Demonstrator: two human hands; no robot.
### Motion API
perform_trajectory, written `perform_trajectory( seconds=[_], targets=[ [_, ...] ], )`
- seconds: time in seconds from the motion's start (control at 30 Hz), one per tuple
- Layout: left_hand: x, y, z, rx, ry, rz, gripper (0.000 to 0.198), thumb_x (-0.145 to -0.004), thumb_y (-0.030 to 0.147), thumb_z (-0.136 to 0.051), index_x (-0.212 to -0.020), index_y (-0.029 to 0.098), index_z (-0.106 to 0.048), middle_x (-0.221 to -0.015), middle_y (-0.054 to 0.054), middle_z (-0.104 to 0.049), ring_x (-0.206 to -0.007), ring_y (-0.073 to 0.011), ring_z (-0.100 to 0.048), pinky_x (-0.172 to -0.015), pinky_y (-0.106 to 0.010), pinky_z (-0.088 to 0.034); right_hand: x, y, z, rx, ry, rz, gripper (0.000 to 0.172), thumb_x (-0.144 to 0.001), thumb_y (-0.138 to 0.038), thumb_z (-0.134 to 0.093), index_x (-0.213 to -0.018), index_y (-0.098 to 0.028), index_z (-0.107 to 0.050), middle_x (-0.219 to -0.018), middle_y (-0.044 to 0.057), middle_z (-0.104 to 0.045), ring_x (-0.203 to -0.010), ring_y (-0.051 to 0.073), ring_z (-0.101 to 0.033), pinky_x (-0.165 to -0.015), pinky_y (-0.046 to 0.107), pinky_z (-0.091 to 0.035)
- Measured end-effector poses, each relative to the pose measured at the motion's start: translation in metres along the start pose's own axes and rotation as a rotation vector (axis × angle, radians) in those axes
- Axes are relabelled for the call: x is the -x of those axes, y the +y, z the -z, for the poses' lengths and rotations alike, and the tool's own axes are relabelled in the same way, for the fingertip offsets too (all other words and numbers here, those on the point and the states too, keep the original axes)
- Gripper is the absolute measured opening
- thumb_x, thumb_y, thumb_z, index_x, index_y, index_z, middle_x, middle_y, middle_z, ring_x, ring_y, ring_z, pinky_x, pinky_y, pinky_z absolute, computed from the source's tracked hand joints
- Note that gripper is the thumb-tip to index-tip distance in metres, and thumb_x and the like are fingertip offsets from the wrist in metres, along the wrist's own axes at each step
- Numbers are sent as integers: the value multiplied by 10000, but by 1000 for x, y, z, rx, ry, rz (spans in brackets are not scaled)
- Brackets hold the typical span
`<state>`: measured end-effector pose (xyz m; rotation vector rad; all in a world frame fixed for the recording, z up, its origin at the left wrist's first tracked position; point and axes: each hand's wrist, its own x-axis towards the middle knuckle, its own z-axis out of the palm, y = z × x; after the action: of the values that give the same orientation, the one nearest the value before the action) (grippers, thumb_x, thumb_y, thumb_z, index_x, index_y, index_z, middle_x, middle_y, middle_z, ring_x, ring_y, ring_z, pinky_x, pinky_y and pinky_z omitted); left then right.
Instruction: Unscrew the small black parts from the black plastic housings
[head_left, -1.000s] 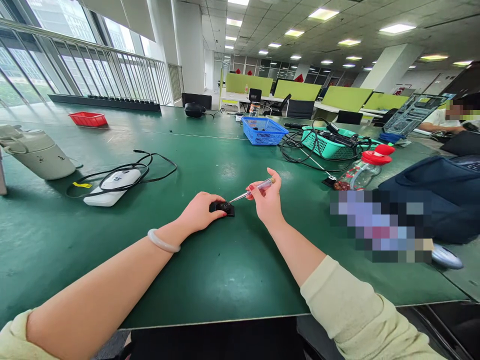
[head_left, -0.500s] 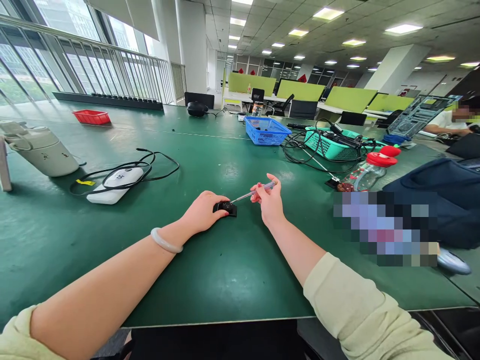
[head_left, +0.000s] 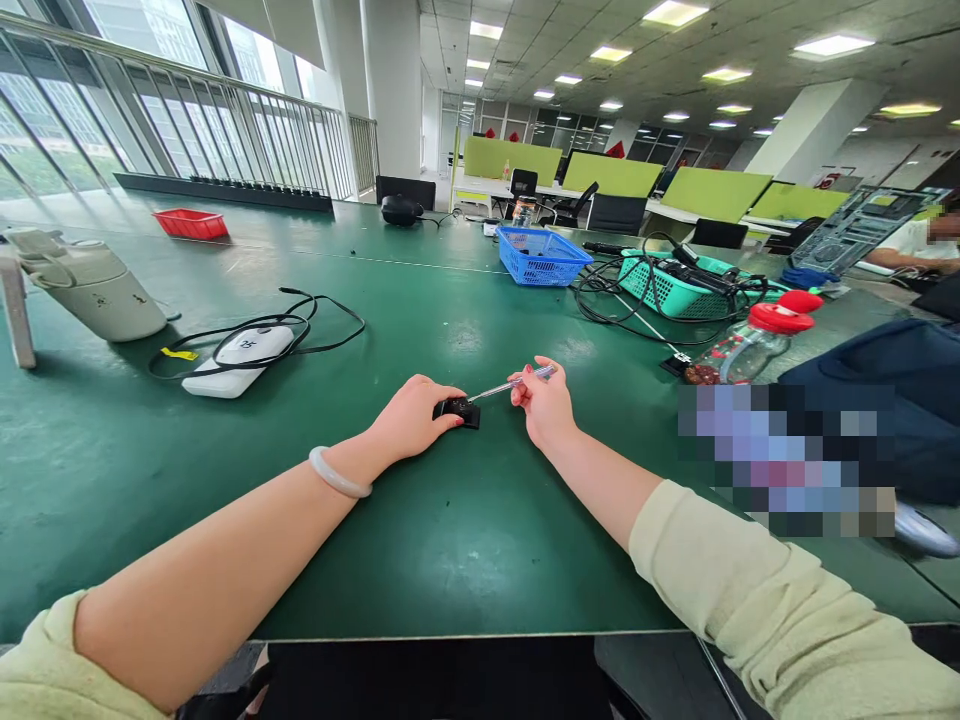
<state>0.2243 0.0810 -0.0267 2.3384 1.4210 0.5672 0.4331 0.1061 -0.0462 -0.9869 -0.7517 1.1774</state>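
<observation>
On the green tabletop (head_left: 465, 540), my left hand (head_left: 415, 415) grips a small black part (head_left: 469, 413) between thumb and fingers, keeping it against the surface. What the part is cannot be made out at this size. My right hand (head_left: 546, 400) is closed around the clear handle of a thin screwdriver (head_left: 499, 389). Its metal shaft slants down to the left, and the tip meets the top of the black part. The fingers of my left hand hide the part's far left side.
To the left are a white power bank (head_left: 238, 365) with a black cable, a pale tumbler (head_left: 97, 290) and a red tray (head_left: 190, 223). Beyond my hands stand a blue basket (head_left: 544, 262) and a green basket (head_left: 637, 285) with cables. A red-lidded jar (head_left: 750, 345) and dark bag (head_left: 885, 400) lie right.
The whole view has shifted slightly. The right index finger, raised before, now lies lower along the screwdriver handle. The left hand keeps its hold on the black part.
</observation>
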Motion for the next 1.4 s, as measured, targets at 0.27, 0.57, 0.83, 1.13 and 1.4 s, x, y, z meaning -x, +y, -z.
perform_trajectory(
  seconds=[0.27,0.57,0.83,1.13,1.4],
  targets=[
    [0,-1,0,-2,-5,0,367,-884,388,-613,-1220,270,-702,-1080,-54,-740,-1119,-286,-543,-1020,-436,-482,-5,-4,9,-72,-68,2,451,-761,-230,-731,-1102,-285,-440,-692,-71,-669,-492,97,-559,-547,245,-493],
    [-1,0,1,4,-8,-9,371,-870,370,-614,-1217,276,-703,-1087,-56,-732,-1126,-285,-547,-1037,-454,-484,1,-10,6,-15,-151,107,433,-793,-262,-704,-1127,-289,-429,-714,-71,-687,-522,109,-572,-591,281,-501],
    [-1,-1,-1,4,-9,-12,391,-868,390,-605,-1231,276,-694,-1085,-60,-726,-1147,-287,-544,-1039,-452,-485,15,-18,2,162,-278,302,496,-801,-387,-748,-1171,-302,-429,-779,-66,-691,-580,127,-601,-655,324,-527],
    [-1,0,2,-7,-29,7,408,-871,389,-621,-1253,258,-680,-1111,-67,-721,-1182,-293,-536,-1058,-450,-470,20,-36,-8,335,-425,393,371,-811,-394,-749,-1050,-287,-486,-769,-64,-680,-527,96,-553,-585,285,-494],
    [-4,2,3,15,-52,4,373,-855,372,-606,-1200,262,-697,-1132,-52,-728,-1167,-286,-550,-1061,-453,-476,-10,-16,2,178,-192,101,439,-742,-385,-805,-952,-263,-440,-658,-85,-669,-426,79,-517,-475,235,-437]
  ],
)
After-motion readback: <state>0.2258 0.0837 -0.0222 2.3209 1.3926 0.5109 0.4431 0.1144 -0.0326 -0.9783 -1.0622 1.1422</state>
